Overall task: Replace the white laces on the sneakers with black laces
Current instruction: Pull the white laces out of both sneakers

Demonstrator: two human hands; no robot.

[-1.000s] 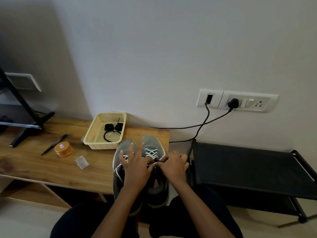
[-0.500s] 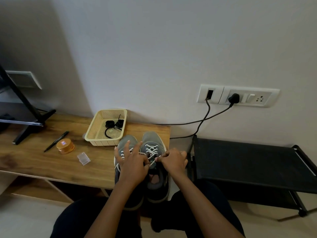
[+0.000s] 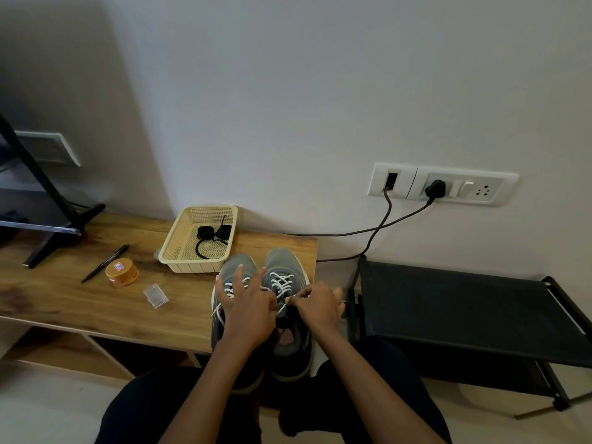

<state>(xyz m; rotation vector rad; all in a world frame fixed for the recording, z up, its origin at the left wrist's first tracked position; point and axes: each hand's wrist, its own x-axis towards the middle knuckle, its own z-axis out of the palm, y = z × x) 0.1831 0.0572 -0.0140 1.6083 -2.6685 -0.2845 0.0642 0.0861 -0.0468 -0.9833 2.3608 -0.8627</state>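
Two grey sneakers stand side by side at the right end of the wooden table (image 3: 80, 302), toes toward the wall. The right sneaker (image 3: 283, 261) has white laces (image 3: 282, 283) crossed over its tongue. My right hand (image 3: 320, 304) pinches a white lace end at that shoe's top eyelets. My left hand (image 3: 248, 304) lies over the left sneaker (image 3: 237, 267), fingers spread, thumb and forefinger meeting the same lace. Black laces (image 3: 209, 238) lie coiled in a cream basket (image 3: 179, 248) behind the shoes.
A black pen (image 3: 105, 262), an orange round tin (image 3: 121, 272) and a small clear plastic box (image 3: 156, 295) lie left of the shoes. A black stand foot (image 3: 61, 232) sits far left. A black rack (image 3: 464, 302) stands to the right, cables (image 3: 374, 232) run to wall sockets.
Both hands stay at the top of the right sneaker's lacing with small finger shifts. The head camera tilted slightly, so the scene sits a little higher in the frame.
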